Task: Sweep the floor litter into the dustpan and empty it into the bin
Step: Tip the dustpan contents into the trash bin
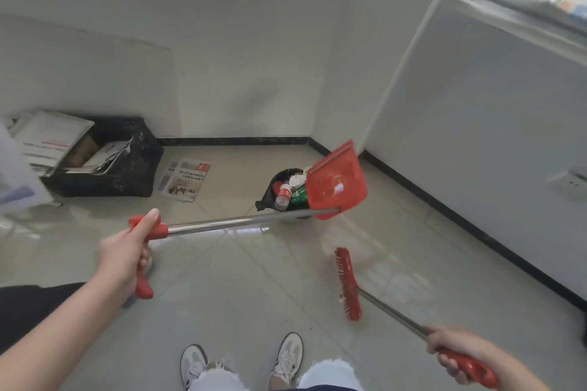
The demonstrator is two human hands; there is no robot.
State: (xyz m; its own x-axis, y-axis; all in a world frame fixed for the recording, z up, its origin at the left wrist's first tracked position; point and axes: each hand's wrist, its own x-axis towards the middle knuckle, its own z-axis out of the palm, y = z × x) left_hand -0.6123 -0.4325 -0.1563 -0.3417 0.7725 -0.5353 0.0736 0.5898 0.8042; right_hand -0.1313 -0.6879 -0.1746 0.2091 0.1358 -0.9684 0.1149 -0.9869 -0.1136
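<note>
My left hand (125,252) grips the red handle of a long-handled dustpan. Its steel shaft runs right to the red dustpan (338,182), which is lifted and tipped over the bin (279,187). The bin is small, lined with a black bag, and holds a plastic bottle, crumpled paper and green wrapping. My right hand (459,354) grips the red handle of the broom. The red broom head (347,284) hovers low over the tiles, right of centre, apart from the bin.
A black crate (127,165) full of newspapers stands against the left wall. A folded newspaper (185,179) lies on the tiles beside it. White walls with a dark skirting close the corner behind the bin. My two white shoes (241,362) are at the bottom.
</note>
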